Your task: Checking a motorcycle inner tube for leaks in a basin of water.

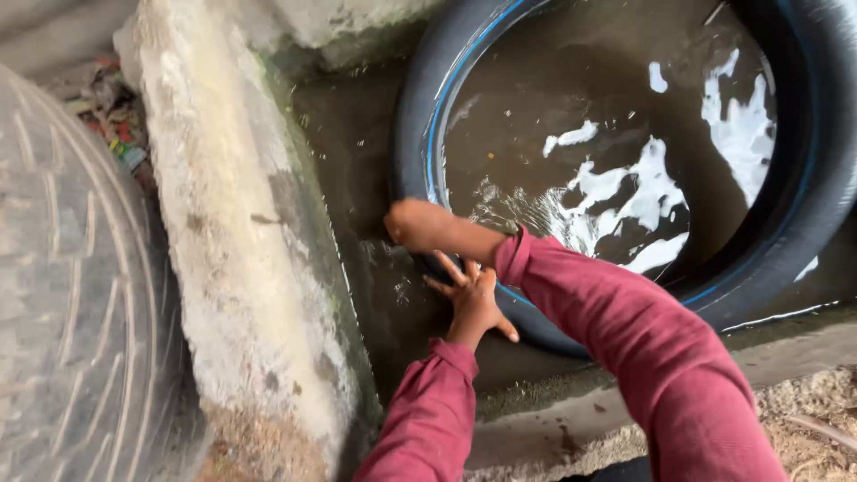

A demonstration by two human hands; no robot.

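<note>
The black tube (803,178) lies in the water trough (357,134). The left hand (469,299) presses on it with fingers spread; the right hand (415,223) is closed over its edge.

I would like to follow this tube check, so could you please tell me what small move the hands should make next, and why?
Probably turn the black inner tube slightly through the water. Both hands already sit on its near rim: the left hand spread flat, the right hand pressing at the waterline, so a fresh section can go under.
</note>
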